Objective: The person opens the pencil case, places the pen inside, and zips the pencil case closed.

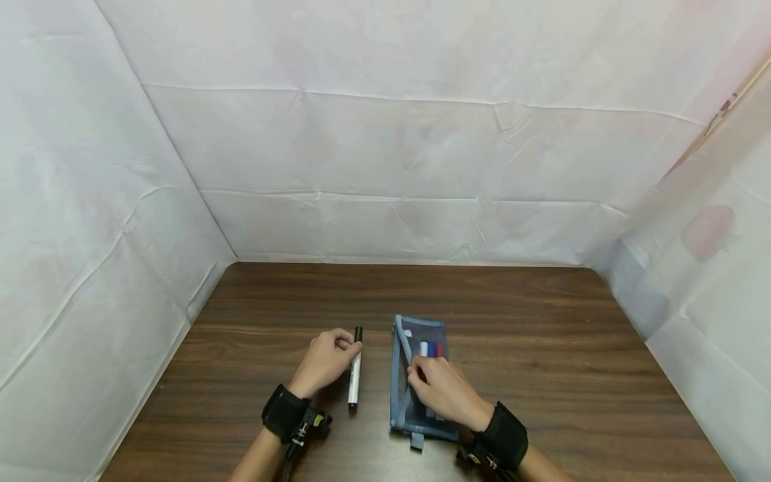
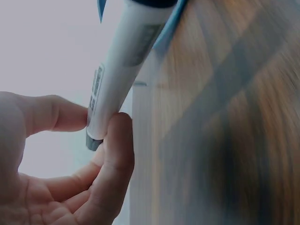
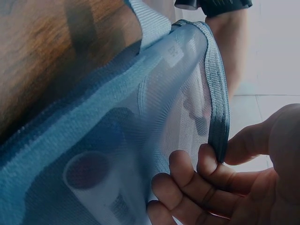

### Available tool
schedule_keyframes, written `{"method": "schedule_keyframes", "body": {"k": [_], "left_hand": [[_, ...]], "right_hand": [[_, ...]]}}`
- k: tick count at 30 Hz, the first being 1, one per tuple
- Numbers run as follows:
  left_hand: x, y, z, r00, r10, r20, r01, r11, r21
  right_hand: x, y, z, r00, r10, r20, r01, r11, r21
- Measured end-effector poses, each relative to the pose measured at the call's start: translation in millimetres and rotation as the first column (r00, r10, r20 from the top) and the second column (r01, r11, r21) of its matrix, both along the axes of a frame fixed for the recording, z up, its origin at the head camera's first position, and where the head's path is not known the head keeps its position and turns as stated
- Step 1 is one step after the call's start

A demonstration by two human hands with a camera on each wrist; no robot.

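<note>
A white marker [image 1: 355,378] with a black cap is held up by my left hand [image 1: 328,361], pinched between thumb and fingers near its capped end. The left wrist view shows the marker's white barrel [image 2: 119,61] slanting up from the fingertips. My right hand [image 1: 446,388] pinches the zippered edge [image 3: 216,103] of a blue mesh pencil pouch [image 1: 400,402], drawing the opening apart. Through the mesh show several markers, with white, blue and red ends [image 1: 432,349]. The right hand covers part of the pouch's middle.
The brown wooden table [image 1: 530,321] runs back to a white cloth [image 1: 385,147], which also hangs at both sides. A fabric tab [image 1: 417,441] sticks out from the pouch's near end. Each wrist wears a black band [image 1: 285,413] with a camera.
</note>
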State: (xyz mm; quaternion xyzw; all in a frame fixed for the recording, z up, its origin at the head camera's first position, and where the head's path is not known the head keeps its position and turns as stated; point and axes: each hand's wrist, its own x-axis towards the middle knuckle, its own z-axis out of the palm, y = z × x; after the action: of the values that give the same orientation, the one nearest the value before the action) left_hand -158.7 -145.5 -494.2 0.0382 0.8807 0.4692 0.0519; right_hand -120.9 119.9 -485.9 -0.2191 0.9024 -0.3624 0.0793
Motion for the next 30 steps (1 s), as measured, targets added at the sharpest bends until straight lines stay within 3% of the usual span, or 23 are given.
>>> {"method": "schedule_keyframes", "body": {"k": [9,30], "left_hand": [[-6.8,22.8,-2.0,0.999,-0.042,0.018,0.039,0.991,0.13],[-13.1,41.3,-7.6,0.993,-0.113,0.023,0.108,0.978,0.179]], "right_hand": [[-0.1,0.7,-0.3,1.0,-0.001,0.004,0.001,1.0,-0.003],[-1.4,0.4,-0.4,1.0,0.011,0.005,-0.011,1.0,-0.005]]}}
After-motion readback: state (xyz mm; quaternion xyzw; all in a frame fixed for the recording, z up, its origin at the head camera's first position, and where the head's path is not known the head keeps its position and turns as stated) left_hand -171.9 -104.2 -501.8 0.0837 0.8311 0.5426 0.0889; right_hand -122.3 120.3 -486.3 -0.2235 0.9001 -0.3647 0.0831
